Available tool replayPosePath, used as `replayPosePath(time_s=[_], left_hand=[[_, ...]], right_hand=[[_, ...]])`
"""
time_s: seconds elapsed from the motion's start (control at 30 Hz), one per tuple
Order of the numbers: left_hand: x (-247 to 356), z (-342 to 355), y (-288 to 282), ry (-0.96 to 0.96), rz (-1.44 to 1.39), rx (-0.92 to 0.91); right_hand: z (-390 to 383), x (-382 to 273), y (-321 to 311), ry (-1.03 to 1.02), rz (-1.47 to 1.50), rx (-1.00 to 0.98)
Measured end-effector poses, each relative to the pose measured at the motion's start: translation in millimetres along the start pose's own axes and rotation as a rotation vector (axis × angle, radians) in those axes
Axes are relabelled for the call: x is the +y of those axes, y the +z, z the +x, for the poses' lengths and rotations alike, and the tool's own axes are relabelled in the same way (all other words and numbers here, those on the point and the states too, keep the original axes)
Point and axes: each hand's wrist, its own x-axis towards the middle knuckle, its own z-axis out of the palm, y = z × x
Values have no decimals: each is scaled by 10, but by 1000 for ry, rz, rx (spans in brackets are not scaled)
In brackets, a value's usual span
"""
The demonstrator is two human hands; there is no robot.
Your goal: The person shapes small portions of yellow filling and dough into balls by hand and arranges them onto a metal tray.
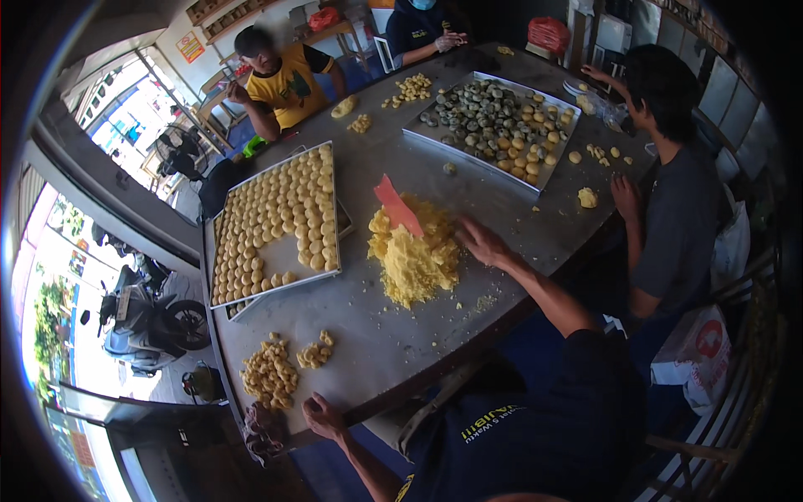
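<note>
A mound of yellow crumbly dough [414, 263] lies mid-table, a flat pink sheet [397, 205] on top. My right hand [481, 243] reaches to its right side, fingers apart, holding nothing visible. My left hand [322, 414] is curled at the near table edge; what is inside is hidden. Beside it are small dough pieces [268, 372] and a dark crumpled cloth [263, 427]. A tray of pale dough balls [272, 217] in rows lies left of the mound; another tray [468, 151] holds dark green and yellow balls at the back right.
Co-workers sit round the metal table [502, 226]: one in yellow [293, 84], one in dark clothes [422, 33], one in grey [677, 217] close on my right, a hand on the edge. A scooter [146, 318] stands outside left; a white bag [690, 360] lies at lower right.
</note>
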Motion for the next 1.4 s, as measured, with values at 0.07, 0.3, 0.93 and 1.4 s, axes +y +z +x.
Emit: replayPosePath(time_s=[0.07, 0.3, 0.93, 1.4], left_hand=[[89, -3, 11, -5, 6, -30], [48, 23, 27, -37, -26, -37], [151, 13, 12, -66, -12, -34], [167, -46, -163, -115, 2, -4]], right_hand=[[41, 365, -269, 87, -325, 243], [-363, 802, -391, 413, -784, 284], [1596, 759, 190, 56, -180, 20], [2028, 1043, 138, 134, -453, -251]])
